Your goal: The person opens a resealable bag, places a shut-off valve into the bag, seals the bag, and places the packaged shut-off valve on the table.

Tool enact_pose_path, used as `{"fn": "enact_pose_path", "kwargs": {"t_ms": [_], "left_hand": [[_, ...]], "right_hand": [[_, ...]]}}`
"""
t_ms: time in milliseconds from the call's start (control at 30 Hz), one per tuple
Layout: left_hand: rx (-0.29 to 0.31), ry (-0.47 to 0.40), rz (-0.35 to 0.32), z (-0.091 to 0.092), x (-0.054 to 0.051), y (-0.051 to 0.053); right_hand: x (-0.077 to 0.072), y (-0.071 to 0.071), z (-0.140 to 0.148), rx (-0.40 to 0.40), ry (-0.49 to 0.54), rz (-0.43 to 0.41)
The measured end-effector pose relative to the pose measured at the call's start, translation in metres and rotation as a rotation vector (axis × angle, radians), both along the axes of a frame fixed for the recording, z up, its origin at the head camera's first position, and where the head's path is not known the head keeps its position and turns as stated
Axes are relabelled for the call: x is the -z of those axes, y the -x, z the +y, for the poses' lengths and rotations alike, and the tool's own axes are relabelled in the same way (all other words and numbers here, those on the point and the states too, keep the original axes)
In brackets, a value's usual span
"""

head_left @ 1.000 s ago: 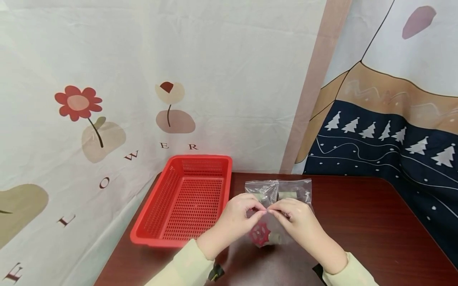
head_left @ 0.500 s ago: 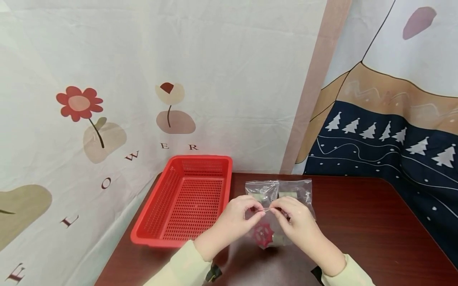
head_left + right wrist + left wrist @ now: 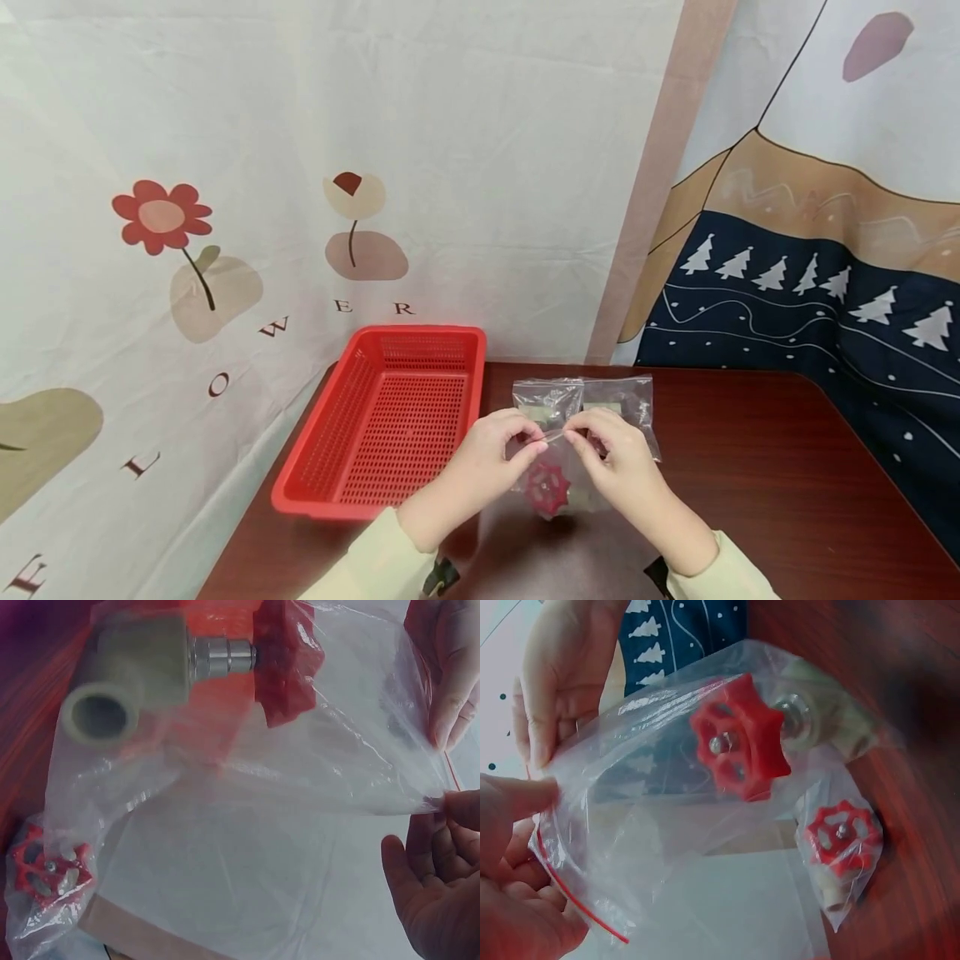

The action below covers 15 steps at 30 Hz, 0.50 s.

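Observation:
My left hand [image 3: 487,454] and right hand [image 3: 618,458] pinch the top edge of a clear zip bag, a short stretch of it showing between the fingertips. A red seal line [image 3: 577,904] runs along that edge in the left wrist view. Inside the hanging bag is a valve with a red handwheel [image 3: 546,489], a metal stem [image 3: 221,658] and a grey-green pipe body [image 3: 154,667]. Behind it, two more clear zip bags, a left one [image 3: 534,390] and a right one [image 3: 633,404], lie on the table. Another bagged valve's red handwheel [image 3: 844,836] shows in the left wrist view.
A red perforated plastic basket [image 3: 300,507] stands to the left on the dark red-brown table [image 3: 757,475]. Behind the table hangs a printed cloth [image 3: 510,167] with flowers and trees.
My hands have drawn slightly apart, the left shifting a little left, so more of the bag's edge shows between them. The handwheel in the bag has swung slightly. Both hands keep their pinch.

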<state>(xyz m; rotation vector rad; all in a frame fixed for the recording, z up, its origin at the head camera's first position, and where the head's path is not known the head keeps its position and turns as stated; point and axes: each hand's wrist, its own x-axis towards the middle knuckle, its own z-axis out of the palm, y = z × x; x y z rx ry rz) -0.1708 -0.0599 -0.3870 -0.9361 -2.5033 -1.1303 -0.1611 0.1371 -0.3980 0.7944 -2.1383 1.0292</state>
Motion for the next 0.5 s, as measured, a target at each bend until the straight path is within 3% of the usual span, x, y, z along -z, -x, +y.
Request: {"fn": "enact_pose_path", "kwargs": {"t_ms": [333, 500], "left_hand": [[-0.012, -0.032, 0.128, 0.003, 0.002, -0.001], [-0.003, -0.030, 0.122, 0.002, 0.003, -0.002]], "right_hand": [[0.000, -0.005, -0.003, -0.041, 0.083, -0.222], [-0.013, -0.013, -0.008, -0.116, 0.155, -0.248]]}}
